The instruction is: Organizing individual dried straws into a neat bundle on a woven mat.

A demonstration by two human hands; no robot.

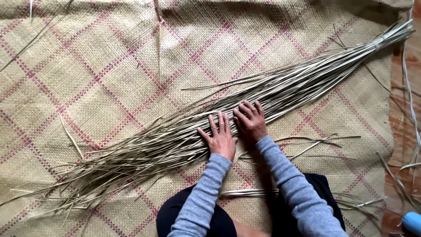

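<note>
Both hands lie flat, fingers spread, holding nothing: left hand and right hand press mid-bundle, which lies slantwise across the mat. Its loose lower end could scatter further if they push; strays already lie beside it.

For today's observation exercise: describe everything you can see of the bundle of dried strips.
The bundle is long, pale, straw-like strips, tied together at the upper right end and fanning loose toward the lower left. It lies slantwise on the woven mat. The left hand and right hand press flat on its middle.
</note>
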